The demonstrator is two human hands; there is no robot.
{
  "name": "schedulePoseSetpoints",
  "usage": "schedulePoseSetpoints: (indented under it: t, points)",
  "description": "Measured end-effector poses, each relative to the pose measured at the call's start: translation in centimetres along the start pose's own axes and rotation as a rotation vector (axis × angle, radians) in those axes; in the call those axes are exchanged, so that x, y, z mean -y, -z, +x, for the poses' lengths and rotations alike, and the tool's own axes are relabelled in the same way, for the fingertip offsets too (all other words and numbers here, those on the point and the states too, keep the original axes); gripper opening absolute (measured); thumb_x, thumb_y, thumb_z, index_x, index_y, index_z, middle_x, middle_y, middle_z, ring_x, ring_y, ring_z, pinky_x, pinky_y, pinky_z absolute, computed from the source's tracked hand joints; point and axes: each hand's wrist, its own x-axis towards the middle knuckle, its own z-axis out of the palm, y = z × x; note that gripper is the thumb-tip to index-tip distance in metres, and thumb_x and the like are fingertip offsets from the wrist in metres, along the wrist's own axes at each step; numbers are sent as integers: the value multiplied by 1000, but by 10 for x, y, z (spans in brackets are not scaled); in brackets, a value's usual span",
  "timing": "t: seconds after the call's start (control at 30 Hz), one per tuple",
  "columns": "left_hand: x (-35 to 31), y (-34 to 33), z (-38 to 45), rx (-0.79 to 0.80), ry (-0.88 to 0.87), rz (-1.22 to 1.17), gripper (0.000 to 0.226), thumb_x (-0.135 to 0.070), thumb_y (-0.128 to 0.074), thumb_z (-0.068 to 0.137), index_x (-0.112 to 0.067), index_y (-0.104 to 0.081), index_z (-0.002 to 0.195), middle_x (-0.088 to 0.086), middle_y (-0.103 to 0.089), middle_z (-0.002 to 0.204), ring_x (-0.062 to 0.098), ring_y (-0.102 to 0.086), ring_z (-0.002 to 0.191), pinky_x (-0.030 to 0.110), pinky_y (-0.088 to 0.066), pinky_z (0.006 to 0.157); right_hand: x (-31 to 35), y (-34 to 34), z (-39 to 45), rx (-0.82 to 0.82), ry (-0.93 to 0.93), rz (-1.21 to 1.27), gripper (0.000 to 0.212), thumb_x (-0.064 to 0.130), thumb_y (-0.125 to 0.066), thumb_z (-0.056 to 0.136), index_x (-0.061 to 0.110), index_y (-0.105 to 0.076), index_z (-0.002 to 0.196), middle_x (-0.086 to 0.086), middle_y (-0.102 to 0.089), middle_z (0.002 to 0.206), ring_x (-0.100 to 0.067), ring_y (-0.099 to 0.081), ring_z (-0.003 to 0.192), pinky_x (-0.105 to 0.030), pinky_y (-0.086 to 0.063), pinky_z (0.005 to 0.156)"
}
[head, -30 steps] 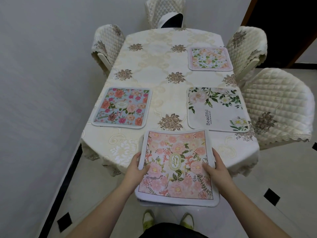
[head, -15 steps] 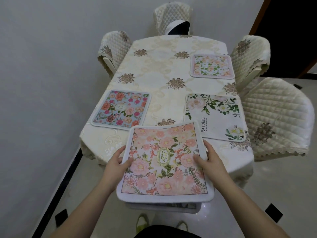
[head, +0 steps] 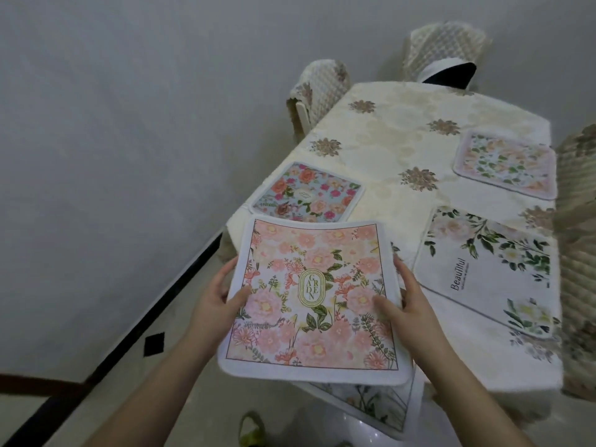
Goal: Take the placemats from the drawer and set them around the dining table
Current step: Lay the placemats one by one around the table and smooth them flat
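I hold a pink floral placemat marked "GARDEN" flat in front of me, above the table's near left corner. My left hand grips its left edge and my right hand grips its right edge, thumbs on top. Another placemat shows beneath it, its hold hidden. Three placemats lie on the dining table: a blue floral one at the left, a white "Beautiful" one at the right, and a pink-green one farther back.
Quilted cream chairs stand around the table: one at the far left, one at the far end, one along the right edge. A grey wall runs close along the left. Tiled floor lies below.
The view has swung left, so the table now sits to the right. The held placemat has lifted and shifted toward the table's left corner. Both hands keep their grip.
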Motion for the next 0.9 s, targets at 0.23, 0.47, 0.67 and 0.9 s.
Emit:
schedulePoseSetpoints:
  t: [0.23, 0.47, 0.67, 0.9]
  points:
    - [8, 88, -11, -125, -6, -58, 54, -20, -65, 93, -43, -46, 138, -3, -73, 106, 21, -75, 81, 42, -62, 62, 53, -82, 5, 109, 84, -66, 71, 16, -62, 95, 47, -27, 147, 20, -60, 108, -13, -70, 79, -47, -60, 75]
    - [34, 222, -12, -245, -16, 7, 53, -19, -64, 94, -39, -45, 139, -2, -73, 107, 16, -74, 85, 46, -62, 70, 100, -216, 0, 204, 98, -83, 70, 14, -59, 95, 46, -25, 148, 3, -67, 114, -16, -74, 82, -47, -61, 73]
    - [42, 335, -13, -325, -46, 38, 51, -16, -63, 94, -32, -46, 140, -13, -69, 101, 8, -73, 81, 33, -61, 64, 138, -328, -8, 289, 130, -30, 60, 6, -56, 95, 54, -41, 129, 3, -67, 113, -16, -74, 87, -33, -61, 64]
    - [46, 409, -1, -371, -50, -47, 53, -17, -65, 93, -40, -48, 137, -6, -73, 107, 16, -74, 86, 46, -62, 69, 161, -401, 3, 304, 212, -107, 63, 8, -59, 94, 37, -33, 143, 6, -62, 123, -8, -70, 94, -19, -57, 61]
